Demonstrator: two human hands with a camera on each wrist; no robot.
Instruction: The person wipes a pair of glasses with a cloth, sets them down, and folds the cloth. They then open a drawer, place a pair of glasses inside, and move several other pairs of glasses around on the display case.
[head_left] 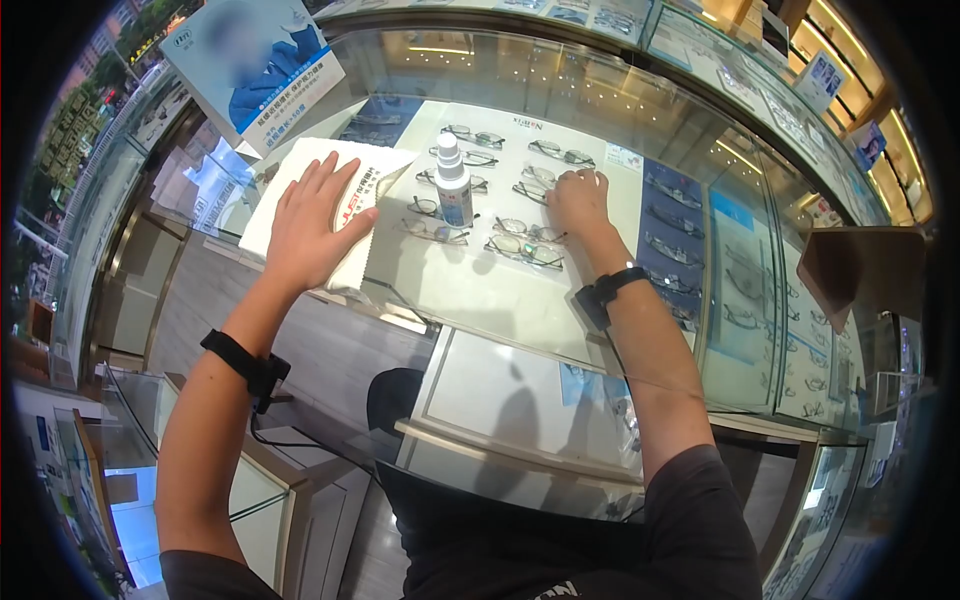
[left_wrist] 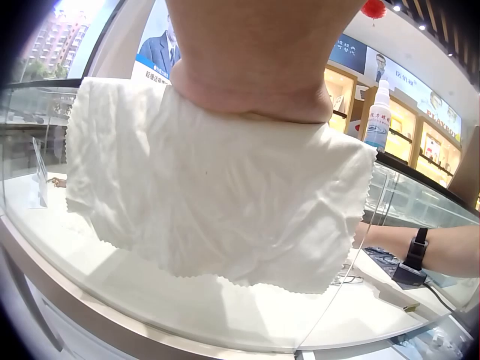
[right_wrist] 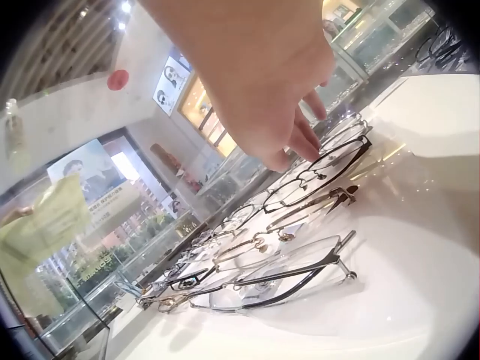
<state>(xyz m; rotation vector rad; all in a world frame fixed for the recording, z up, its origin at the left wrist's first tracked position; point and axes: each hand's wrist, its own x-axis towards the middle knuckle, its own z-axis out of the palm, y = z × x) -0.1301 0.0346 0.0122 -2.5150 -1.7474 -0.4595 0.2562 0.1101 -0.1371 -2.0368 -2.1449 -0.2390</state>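
My left hand (head_left: 313, 228) rests with fingers spread on a white cloth (head_left: 268, 215) with red and black print, on the glass top. The cloth (left_wrist: 217, 195) has zigzag edges in the left wrist view. A white spray bottle (head_left: 454, 190) stands upright to its right, also at the upper right of the left wrist view (left_wrist: 379, 118). Beneath the glass, my right hand (head_left: 580, 208) is over rows of eyeglasses. In the right wrist view that hand (right_wrist: 262, 97) has bent fingers beside dark-rimmed glasses (right_wrist: 322, 180); no grip is visible, and whether the fingertips touch them is unclear.
A cardboard advertising sign (head_left: 255, 70) stands at the back left. More eyeglasses lie on a blue strip (head_left: 672, 235) at the right of the case. Below the counter, a white drawer (head_left: 500, 385) is pulled out in front of the person's body.
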